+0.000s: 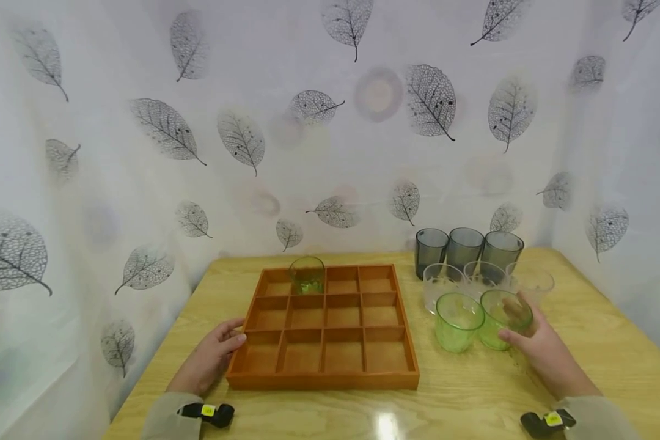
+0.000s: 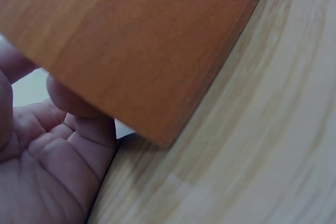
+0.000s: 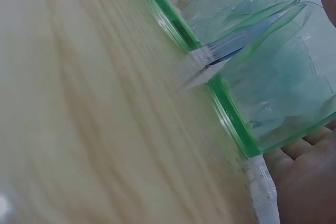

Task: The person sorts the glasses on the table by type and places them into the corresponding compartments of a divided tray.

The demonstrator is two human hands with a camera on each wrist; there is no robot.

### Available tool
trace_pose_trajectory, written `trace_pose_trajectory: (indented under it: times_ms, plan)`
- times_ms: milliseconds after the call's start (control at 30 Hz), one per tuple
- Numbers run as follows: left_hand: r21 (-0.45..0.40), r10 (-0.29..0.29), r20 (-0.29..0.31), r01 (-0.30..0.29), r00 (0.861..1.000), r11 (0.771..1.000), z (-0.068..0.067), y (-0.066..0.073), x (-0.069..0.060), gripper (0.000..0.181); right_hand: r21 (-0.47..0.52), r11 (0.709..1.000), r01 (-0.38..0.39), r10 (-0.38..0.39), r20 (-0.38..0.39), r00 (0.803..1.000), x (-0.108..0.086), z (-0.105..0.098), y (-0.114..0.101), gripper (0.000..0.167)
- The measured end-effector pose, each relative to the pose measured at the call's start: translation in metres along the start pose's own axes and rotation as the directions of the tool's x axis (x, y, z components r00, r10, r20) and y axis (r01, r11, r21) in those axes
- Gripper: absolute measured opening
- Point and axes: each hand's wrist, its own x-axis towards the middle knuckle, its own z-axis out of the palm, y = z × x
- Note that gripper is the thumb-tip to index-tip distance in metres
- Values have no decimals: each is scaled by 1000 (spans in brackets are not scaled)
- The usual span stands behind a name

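A brown wooden tray split into several compartments lies on the table. One green-tinted glass cup stands in its back row, second compartment from the left. At the tray's left side, my left hand grips the edge; the left wrist view shows curled fingers against the wooden wall. Right of the tray are two more green cups side by side. My right hand holds the right-hand green cup, thumb at its front and fingers around its far right side. The other green cup stands just left of it.
Behind the green cups stands a row of clear cups, partly hidden. Three dark grey cups line up behind those. The light wooden table meets a leaf-printed white curtain at the back and sides.
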Motion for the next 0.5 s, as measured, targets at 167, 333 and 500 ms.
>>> trace_pose_trajectory:
  times_ms: [167, 333, 500]
  plan:
    - [16, -3, -1, 3, 1000, 1000, 2, 1, 0, 64, 25, 999, 33, -33, -7, 999, 0, 1, 5, 95]
    - [15, 4, 6, -4, 1000, 1000, 3, 2, 1, 64, 33, 998, 45, -44, -9, 999, 2, 0, 6, 95]
    - [21, -6, -5, 7, 1000, 1000, 0, -1, 2, 62, 12, 1000, 5, -5, 0, 1000, 1, 3, 5, 93]
